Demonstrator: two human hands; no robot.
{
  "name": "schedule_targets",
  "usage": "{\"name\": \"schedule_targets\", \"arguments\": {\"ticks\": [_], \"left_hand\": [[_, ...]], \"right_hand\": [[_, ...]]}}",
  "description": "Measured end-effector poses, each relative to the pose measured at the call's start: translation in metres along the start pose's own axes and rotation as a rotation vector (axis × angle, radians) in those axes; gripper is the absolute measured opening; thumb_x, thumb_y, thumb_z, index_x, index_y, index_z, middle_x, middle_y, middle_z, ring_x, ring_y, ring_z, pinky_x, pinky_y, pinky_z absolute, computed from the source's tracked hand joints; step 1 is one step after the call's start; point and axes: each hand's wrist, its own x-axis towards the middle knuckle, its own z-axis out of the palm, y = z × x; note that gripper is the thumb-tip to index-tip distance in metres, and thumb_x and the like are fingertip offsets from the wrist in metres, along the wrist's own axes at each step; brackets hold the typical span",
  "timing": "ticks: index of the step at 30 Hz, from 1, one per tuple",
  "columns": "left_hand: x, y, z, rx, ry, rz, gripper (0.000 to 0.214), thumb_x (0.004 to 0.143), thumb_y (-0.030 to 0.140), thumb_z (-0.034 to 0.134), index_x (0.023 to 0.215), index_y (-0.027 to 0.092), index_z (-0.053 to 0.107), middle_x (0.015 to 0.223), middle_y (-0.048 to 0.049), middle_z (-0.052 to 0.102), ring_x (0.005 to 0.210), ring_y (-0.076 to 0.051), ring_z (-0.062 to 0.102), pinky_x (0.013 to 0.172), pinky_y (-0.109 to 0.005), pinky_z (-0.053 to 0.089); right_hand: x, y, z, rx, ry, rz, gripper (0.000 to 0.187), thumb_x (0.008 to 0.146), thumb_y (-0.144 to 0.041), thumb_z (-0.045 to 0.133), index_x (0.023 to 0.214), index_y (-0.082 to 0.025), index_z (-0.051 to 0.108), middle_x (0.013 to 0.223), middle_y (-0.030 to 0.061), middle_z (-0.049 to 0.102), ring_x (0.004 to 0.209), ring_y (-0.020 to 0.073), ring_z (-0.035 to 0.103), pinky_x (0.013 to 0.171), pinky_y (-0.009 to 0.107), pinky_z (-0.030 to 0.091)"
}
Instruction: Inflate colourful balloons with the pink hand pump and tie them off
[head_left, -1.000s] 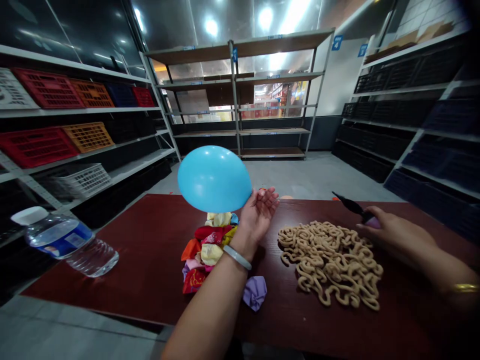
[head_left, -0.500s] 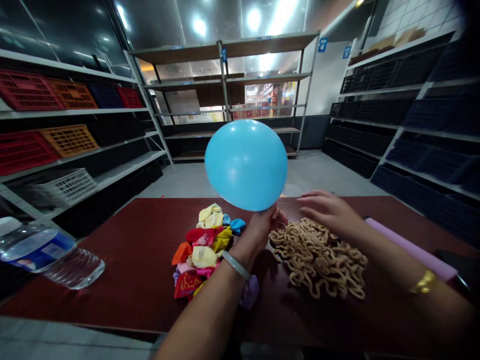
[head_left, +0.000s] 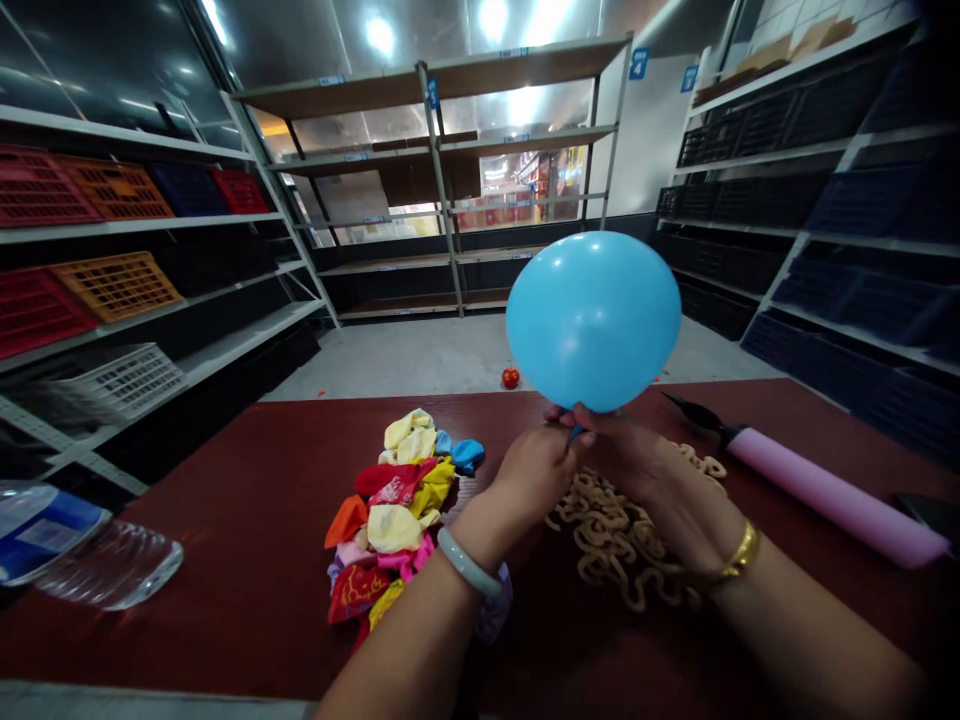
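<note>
An inflated blue balloon is held up over the dark red table. My left hand pinches its neck from the left. My right hand has its fingers closed on the same neck from the right. Both hands hover above a heap of tan curly clips. A pile of limp balloons in several colours lies just left of my left wrist. A pink hand pump with a black nozzle rests on the table to the right.
A plastic water bottle lies on its side at the table's left edge. A small red object sits on the floor beyond the table. Metal shelves with red, orange and white crates line the left, dark crates the right.
The pump was set down on the right. My right hand came across to the balloon's neck and closed on it. The balloon moved rightward; my left hand went from open palm to pinching.
</note>
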Motion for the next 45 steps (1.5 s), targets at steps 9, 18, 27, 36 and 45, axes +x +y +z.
{"name": "schedule_targets", "arguments": {"ticks": [9,18,27,36,45], "left_hand": [[0.006,0.011,-0.017,-0.896,0.220,-0.122,0.050,0.090,0.060,0.055,0.063,0.019,0.047,0.063,0.0003,0.049,0.052,-0.010,0.040,0.048,-0.024,0.030],[0.002,0.001,0.004,-0.748,0.039,-0.306,0.037,0.081,0.051,0.070,0.083,0.015,0.067,0.075,-0.0072,0.067,0.062,-0.017,0.062,0.047,-0.024,0.041],[0.005,0.004,-0.006,-0.789,-0.024,-0.269,0.027,0.075,0.036,0.078,0.066,0.014,0.065,0.064,-0.0050,0.066,0.048,-0.011,0.060,0.039,-0.019,0.031],[0.001,0.001,-0.001,-0.395,0.101,-0.076,0.021,0.077,0.026,0.078,0.060,0.019,0.068,0.060,-0.0030,0.059,0.060,-0.014,0.050,0.057,-0.024,0.034],[0.000,0.010,0.005,-0.534,0.255,-0.122,0.020,0.081,0.036,0.074,0.070,0.020,0.072,0.065,-0.0021,0.061,0.064,-0.014,0.051,0.062,-0.025,0.037]], "right_hand": [[0.002,-0.017,-0.026,0.082,0.136,-0.139,0.027,0.063,-0.036,0.088,0.079,-0.029,0.066,0.089,-0.0003,0.067,0.100,0.0207,0.060,0.096,0.039,0.047],[-0.003,0.003,0.002,-0.009,0.008,-0.053,0.033,0.067,-0.050,0.082,0.086,-0.027,0.070,0.089,0.0040,0.069,0.085,0.0219,0.061,0.073,0.039,0.052],[-0.007,0.003,0.007,-0.036,-0.083,-0.033,0.026,0.066,-0.044,0.083,0.066,-0.025,0.066,0.055,-0.0026,0.050,0.055,0.0147,0.046,0.049,0.031,0.043],[-0.002,0.003,-0.003,0.013,0.079,-0.090,0.026,0.063,-0.039,0.086,0.079,-0.024,0.071,0.087,0.0018,0.070,0.083,0.0175,0.062,0.078,0.035,0.052],[-0.004,-0.004,-0.004,0.005,0.095,-0.097,0.027,0.071,-0.045,0.081,0.091,-0.028,0.074,0.104,0.0027,0.072,0.103,0.0206,0.062,0.088,0.036,0.049]]}}
